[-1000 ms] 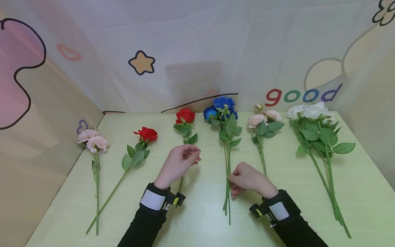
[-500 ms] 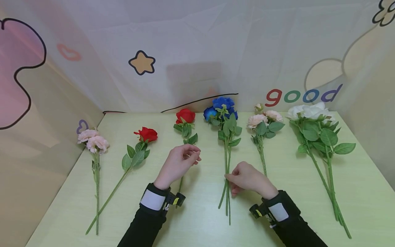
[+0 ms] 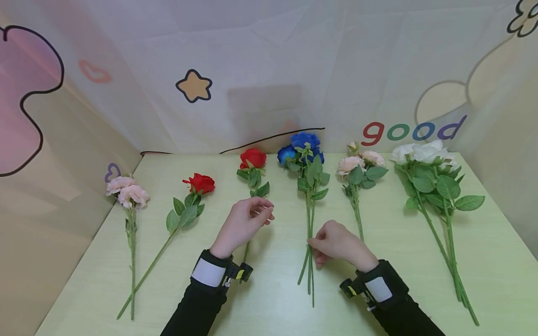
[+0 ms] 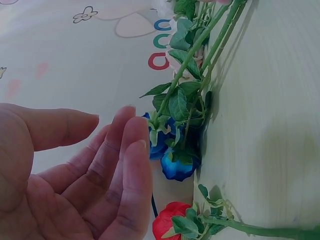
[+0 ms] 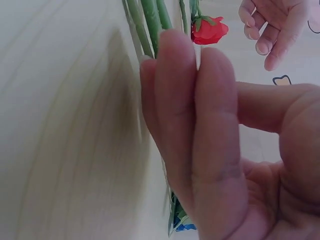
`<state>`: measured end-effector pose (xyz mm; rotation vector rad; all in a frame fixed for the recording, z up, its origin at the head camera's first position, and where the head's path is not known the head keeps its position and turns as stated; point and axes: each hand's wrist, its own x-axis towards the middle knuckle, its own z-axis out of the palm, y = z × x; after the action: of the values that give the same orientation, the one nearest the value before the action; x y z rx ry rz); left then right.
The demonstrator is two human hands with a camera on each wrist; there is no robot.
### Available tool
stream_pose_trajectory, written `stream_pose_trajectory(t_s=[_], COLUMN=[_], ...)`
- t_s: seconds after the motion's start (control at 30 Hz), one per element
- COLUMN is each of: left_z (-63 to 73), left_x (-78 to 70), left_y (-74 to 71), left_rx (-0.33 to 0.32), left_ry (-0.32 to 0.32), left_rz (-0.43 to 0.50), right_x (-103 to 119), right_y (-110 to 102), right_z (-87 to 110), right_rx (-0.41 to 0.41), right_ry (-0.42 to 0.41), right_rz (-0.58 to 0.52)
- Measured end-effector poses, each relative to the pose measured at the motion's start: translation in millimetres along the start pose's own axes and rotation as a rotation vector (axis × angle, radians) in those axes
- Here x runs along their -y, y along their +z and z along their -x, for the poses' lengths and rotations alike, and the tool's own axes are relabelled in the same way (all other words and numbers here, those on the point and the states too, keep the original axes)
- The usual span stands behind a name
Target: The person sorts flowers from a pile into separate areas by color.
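Note:
Several artificial blue flowers lie together on the table, blooms against the back wall, their long green stems crossing near the lower part. My right hand pinches at these stems between thumb and fingertips; the exact contact is hidden by the fingers in the right wrist view. To the left, my left hand hovers above a red rose and covers part of its stem. In the left wrist view its fingers are loosely bent with nothing between them, while the blue flowers lie beyond.
A second red rose and pale pink flowers lie at the left, stems crossing. Right of the blue ones are light pink flowers, partly under the right hand. White flowers lie far right on the pale table.
The right fingers have shifted slightly left, and one blue-flower stem's lower end has swung left, spreading the stems. The left hand has stayed in place.

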<state>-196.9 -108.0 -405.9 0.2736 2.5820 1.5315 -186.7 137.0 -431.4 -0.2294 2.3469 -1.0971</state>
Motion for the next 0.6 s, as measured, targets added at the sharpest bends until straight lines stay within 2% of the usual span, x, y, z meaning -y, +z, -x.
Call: stream_pose_trajectory(t_s=[0.3, 0.43, 0.6], left_z=[0.0, 0.1, -0.7], left_x=[0.4, 0.5, 2.0], left_y=[0.8, 1.7, 4.2], left_rx=[0.001, -0.032, -0.094], left_ry=[0.002, 0.016, 0.037], left_rz=[-0.016, -0.055, -0.168], right_x=[1.0, 2.2, 3.3], right_y=[-8.5, -15.6, -21.2], right_z=[2.9, 2.6, 2.3], right_rx=[-0.023, -0.079, -0.200], right_ry=[-0.027, -0.085, -0.203], right_rz=[-0.016, -0.062, -0.144])
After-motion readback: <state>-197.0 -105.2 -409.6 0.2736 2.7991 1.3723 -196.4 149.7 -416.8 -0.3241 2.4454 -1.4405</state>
